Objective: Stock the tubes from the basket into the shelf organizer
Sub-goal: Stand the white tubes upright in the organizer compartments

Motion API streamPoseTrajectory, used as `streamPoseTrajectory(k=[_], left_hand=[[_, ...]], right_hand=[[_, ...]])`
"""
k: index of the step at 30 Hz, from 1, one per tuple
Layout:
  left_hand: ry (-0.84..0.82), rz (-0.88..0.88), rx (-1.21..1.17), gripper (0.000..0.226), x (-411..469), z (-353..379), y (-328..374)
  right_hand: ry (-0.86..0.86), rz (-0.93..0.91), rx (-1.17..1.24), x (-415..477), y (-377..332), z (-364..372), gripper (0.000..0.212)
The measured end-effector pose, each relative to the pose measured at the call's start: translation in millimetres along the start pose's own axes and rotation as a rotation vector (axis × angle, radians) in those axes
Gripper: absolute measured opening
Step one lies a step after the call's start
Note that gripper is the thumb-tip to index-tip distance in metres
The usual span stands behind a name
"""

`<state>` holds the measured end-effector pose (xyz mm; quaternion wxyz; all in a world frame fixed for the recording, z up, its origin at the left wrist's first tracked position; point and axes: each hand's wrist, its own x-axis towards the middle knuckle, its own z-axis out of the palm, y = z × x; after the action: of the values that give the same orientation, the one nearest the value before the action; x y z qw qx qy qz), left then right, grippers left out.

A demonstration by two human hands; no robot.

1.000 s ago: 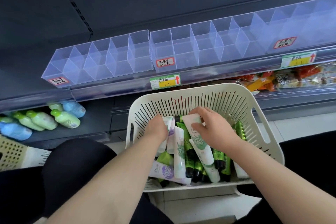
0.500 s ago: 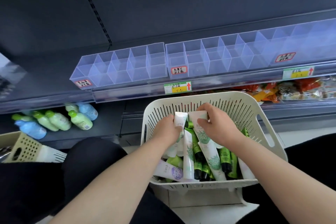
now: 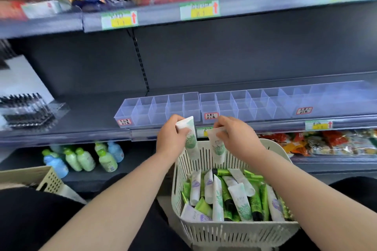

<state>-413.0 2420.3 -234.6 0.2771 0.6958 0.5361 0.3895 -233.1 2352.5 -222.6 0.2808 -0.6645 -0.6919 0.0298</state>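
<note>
Beyond the left hand (image 3: 170, 138), the shelf organizer (image 3: 155, 108) is clear, glossy plastic. Below that hand, the basket (image 3: 234, 232) is matt plastic, its tubes (image 3: 240, 201) smooth.

Two hands hold one white tube each: left hand (image 3: 170, 138) with the left tube (image 3: 190, 140), right hand (image 3: 236, 136) with the right tube (image 3: 217, 146). Two baskets: the full basket (image 3: 234, 232) with over a dozen heaped tubes (image 3: 218, 199), uncountable exactly, and a side basket (image 3: 49, 179). Three red-edged labels (image 3: 211, 115) front the shelf organizer (image 3: 157, 106).

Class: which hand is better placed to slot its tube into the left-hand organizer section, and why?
Likely left. The left hand holds its tube just before the left organizer section; the right hand sits before the neighbouring section.
</note>
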Motion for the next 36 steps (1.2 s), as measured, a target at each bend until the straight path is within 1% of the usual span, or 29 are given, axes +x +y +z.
streamPoseTrajectory(k=[3, 7, 10, 13, 16, 19, 23, 26, 29, 31, 34, 36], left_hand=[[0.099, 0.066, -0.02, 0.016, 18.0, -24.0, 16.8], [0.237, 0.1, -0.07, 0.015, 47.9, -51.0, 30.4], [0.289, 0.099, -0.11, 0.013, 72.9, -63.1, 33.0], [0.298, 0.102, -0.108, 0.015, 99.6, -66.9, 29.6], [0.27, 0.103, -0.106, 0.016, 124.1, -64.0, 22.5], [0.26, 0.092, -0.114, 0.017, 144.4, -58.9, 15.7], [0.243, 0.108, -0.141, 0.018, 167.3, -53.0, 11.6], [0.198, 0.092, -0.12, 0.018, 183.9, -47.7, 10.0], [0.114, 0.072, -0.045, 0.017, 202.6, -41.1, 8.9], [0.043, 0.047, 0.044, 0.016, 214.8, -37.2, 8.1], [-0.071, 0.01, 0.129, 0.015, 229.1, -30.8, 5.3], [-0.118, 0.003, 0.193, 0.016, 236.1, -27.3, 3.6]], right_hand=[[0.066, -0.015, -0.014, 29.5, -14.5, -15.7, 0.017], [0.171, -0.009, 0.047, 77.0, -32.5, -28.2, 0.017], [0.259, 0.005, 0.088, 113.4, -39.0, -25.6, 0.015], [0.313, 0.031, 0.111, 147.5, -36.7, -14.5, 0.016], [0.326, 0.074, 0.117, 178.4, -29.1, -0.5, 0.015], [0.289, 0.085, 0.093, 205.7, -20.5, 13.6, 0.013], [0.162, 0.062, 0.016, 232.4, -8.4, 30.5, 0.015], [0.038, 0.079, -0.057, 242.2, 2.4, 42.0, 0.021], [0.013, 0.087, -0.071, 247.5, 10.1, 47.7, 0.023], [0.004, 0.046, -0.14, 249.1, 11.5, 48.4, 0.029], [-0.031, -0.025, -0.276, 247.4, 11.7, 47.3, 0.047], [-0.029, -0.062, -0.335, 244.3, 13.1, 47.1, 0.054]])
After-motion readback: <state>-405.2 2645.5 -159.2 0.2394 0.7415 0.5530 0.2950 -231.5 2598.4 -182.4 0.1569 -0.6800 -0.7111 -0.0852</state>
